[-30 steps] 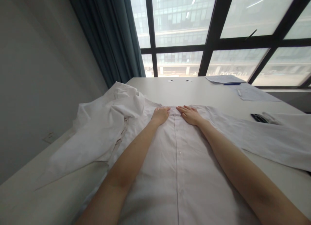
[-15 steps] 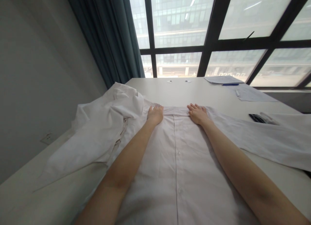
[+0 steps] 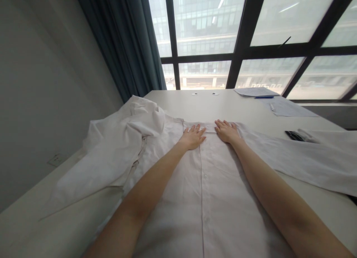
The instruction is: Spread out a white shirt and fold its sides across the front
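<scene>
While Two Hands Press a Shirt Flat, Loose Cloth Could Undo the Lay

Although its middle lies fairly smooth, the white shirt (image 3: 220,191), buttons up on the worktop (image 3: 200,107), could still pucker. Its collar end (image 3: 211,126) points away from the person. The left hand (image 3: 193,137) and right hand (image 3: 226,131) rest there palm down, a little apart, fingers spread and gripping nothing. Uneven pressure could drag the cloth sideways and crease the button line.

To the left, a puffed-up heap of white cloth (image 3: 117,150), apparently a sleeve, reaches the worktop's edge; its weight might slip over and pull the shirt askew. The right sleeve (image 3: 304,154) stretches outward beside a dark item (image 3: 294,135), too unclear to name, which a sweep of that sleeve could knock. Farther off are papers (image 3: 256,91) and a blue pen (image 3: 263,97), well apart from the hands.
</scene>
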Demonstrator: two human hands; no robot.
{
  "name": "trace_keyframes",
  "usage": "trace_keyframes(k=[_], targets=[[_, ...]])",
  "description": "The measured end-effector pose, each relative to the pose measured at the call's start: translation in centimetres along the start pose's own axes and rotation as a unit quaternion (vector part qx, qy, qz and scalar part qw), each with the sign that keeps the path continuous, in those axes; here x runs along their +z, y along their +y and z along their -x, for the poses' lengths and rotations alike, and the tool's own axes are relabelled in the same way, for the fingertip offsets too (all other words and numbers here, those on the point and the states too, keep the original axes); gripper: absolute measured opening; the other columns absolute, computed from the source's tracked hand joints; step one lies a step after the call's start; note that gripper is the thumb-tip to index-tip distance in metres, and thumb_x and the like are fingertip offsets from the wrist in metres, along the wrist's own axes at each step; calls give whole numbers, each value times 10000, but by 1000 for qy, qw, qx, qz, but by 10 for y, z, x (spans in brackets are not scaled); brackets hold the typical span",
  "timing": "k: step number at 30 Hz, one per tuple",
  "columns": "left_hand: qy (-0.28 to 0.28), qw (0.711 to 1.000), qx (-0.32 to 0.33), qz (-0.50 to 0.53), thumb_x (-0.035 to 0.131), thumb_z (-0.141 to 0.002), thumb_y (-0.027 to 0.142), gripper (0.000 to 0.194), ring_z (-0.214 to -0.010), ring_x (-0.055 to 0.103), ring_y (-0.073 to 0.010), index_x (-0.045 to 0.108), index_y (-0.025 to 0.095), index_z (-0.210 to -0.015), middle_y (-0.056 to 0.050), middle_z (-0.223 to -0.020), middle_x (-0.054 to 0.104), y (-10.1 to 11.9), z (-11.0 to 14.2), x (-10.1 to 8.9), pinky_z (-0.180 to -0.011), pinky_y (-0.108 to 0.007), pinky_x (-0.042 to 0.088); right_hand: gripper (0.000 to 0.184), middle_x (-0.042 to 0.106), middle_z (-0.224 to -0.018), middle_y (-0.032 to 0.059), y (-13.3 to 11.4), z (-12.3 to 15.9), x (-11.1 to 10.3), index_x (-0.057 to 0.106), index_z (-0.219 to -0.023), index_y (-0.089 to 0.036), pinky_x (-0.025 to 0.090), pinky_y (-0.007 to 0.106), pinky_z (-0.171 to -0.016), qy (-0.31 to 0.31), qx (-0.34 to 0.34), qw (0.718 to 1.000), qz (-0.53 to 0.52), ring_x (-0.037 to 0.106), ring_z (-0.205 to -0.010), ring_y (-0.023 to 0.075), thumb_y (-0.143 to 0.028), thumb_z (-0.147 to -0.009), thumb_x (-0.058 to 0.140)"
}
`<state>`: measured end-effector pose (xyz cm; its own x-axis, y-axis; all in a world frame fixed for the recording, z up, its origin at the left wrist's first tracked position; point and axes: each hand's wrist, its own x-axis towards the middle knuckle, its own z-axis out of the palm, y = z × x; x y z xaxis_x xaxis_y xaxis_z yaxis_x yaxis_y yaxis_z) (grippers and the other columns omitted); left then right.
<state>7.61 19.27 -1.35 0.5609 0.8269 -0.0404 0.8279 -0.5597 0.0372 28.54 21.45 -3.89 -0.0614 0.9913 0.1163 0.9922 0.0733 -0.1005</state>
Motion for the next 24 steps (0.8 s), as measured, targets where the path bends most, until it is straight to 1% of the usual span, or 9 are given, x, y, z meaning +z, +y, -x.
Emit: trace_keyframes(k=[3, 7, 10, 12, 16, 18, 20, 22, 24], targets=[[-10, 1000, 0, 5, 197, -1014, 477, 574, -1485, 130, -295, 185, 257, -1544, -103, -1622, 122, -1, 0, 0, -1160, -553, 163, 571, 262, -1594, 56, 2, -3, 1, 303, -1517, -232, 199, 579, -1133, -14, 13, 1000, 1, 251, -1446, 294, -422, -992, 180], [-15, 1000, -3, 10, 179, -1011, 480, 585, -1490, 102, -291, 166, 246, -1548, -103, -1626, 94, -1, -1, 0, -1163, -555, 148, 610, 238, -1603, 41, 9, -5, -2, 280, -1525, -254, 222, 516, -1148, -34, -7, 999, 1, 237, -1455, 261, -509, -986, 157], [-17, 1000, -6, 12, 175, -1009, 484, 593, -1490, 95, -294, 162, 239, -1549, -105, -1626, 84, 0, -1, 0, -1163, -555, 149, 591, 270, -1593, 1, 30, 2, -8, 311, -1513, -288, 226, 436, -1162, -40, -35, 999, 7, 244, -1454, 203, -514, -986, 168], [-18, 1000, -7, 12, 180, -1009, 485, 592, -1490, 95, -290, 159, 244, -1549, -101, -1626, 84, -1, -2, 0, -1163, -552, 156, 563, 306, -1579, -8, 53, 12, -13, 346, -1497, -300, 240, 426, -1158, -37, -35, 999, 16, 263, -1447, 190, -483, -990, 187], [-13, 1000, -7, 6, 198, -1008, 475, 585, -1488, 115, -285, 171, 249, -1547, -95, -1623, 106, -1, -2, 0, -1157, -550, 179, 530, 409, -1522, 72, 109, 44, -30, 443, -1447, -256, 296, 543, -1099, -12, 19, 999, 50, 367, -1394, 278, -420, -978, 257], [-4, 1000, -7, 0, 218, -1008, 465, 579, -1483, 147, -289, 193, 245, -1543, -101, -1617, 138, 0, -2, 1, -1149, -553, 204, 498, 465, -1477, 125, 131, 66, -42, 529, -1380, -214, 275, 593, -1080, 15, 45, 996, 73, 391, -1369, 330, -375, -955, 325], [13, 1000, -6, -10, 241, -1008, 444, 566, -1474, 188, -290, 227, 237, -1535, -112, -1607, 185, 2, 0, 1, -1142, -555, 220, 463, 475, -1468, 140, 145, 92, -56, 569, -1333, -202, 204, 574, -1110, 55, 52, 992, 97, 366, -1383, 321, -311, -932, 366], [43, 999, -4, -22, 275, -1006, 416, 551, -1466, 217, -292, 278, 217, -1519, -128, -1592, 235, 4, 4, 0, -1146, -554, 211, 472, 431, -1502, 138, 154, 122, -70, 550, -1340, -192, 122, 526, -1143, 104, 51, 986, 120, 313, -1414, 281, -251, -918, 349], [84, 996, 2, -36, 320, -997, 356, 531, -1466, 216, -293, 331, 177, -1497, -150, -1582, 256, 8, 9, -3, -1162, -544, 171, 497, 389, -1528, 137, 164, 155, -82, 515, -1364, -190, 89, 514, -1148, 154, 59, 976, 140, 288, -1421, 271, -255, -910, 323]])
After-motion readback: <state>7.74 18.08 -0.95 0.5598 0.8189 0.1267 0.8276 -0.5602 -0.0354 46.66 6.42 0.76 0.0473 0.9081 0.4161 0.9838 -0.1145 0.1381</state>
